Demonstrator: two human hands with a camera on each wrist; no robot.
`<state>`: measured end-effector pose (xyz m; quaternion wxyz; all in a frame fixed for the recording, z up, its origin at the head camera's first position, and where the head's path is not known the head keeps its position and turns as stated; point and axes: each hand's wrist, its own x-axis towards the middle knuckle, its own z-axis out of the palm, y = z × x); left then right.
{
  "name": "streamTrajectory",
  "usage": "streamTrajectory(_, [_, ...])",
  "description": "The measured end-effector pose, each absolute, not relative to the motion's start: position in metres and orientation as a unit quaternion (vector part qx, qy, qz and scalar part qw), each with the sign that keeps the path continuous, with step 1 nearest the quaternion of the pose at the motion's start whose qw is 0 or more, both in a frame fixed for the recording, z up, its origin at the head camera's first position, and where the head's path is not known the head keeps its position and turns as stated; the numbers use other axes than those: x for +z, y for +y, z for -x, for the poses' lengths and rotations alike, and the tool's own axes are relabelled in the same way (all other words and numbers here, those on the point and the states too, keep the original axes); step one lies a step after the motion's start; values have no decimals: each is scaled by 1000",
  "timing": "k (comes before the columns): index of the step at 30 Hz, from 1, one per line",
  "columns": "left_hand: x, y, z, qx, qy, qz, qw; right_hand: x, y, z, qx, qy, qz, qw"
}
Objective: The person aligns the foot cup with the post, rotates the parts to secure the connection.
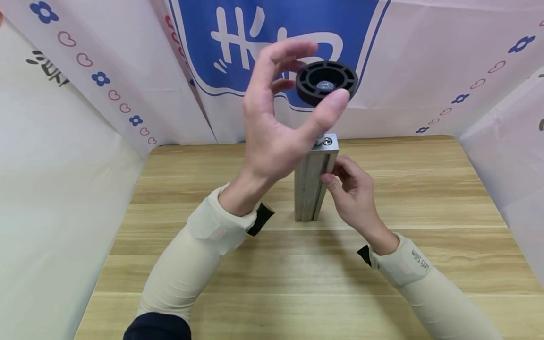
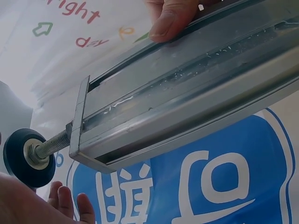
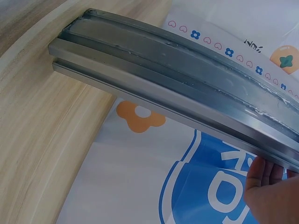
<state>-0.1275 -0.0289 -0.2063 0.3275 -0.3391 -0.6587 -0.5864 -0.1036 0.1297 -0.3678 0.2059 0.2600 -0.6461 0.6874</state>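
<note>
An upright aluminium profile [image 1: 309, 186] stands on the wooden table, with slots along its sides and an end plate [image 2: 80, 123] on top. From that plate a threaded rod [image 2: 53, 143] runs up to a round black levelling foot [image 1: 326, 78] with a ribbed rim. My left hand [image 1: 276, 118] curves loosely about the foot, fingers spread apart and thumb overlapping its near rim in the head view. Lower down, my right hand [image 1: 354, 189] grips the profile's right side between thumb and fingers. In the right wrist view, its fingers [image 3: 264, 172] lie at the profile's edge.
Behind the table [image 1: 255, 274] hangs a white printed cloth [image 1: 425, 71] with a blue panel [image 1: 195, 28], and cloth walls rise on both sides. Each wrist wears a pale cuff with a black piece [image 1: 261, 219] attached.
</note>
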Motion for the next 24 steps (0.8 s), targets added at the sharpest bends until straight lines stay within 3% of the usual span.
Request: streamTrajectory(24, [-208, -30, 128, -586, -647, 350, 340, -366, 131, 103, 678, -658, -259, 201])
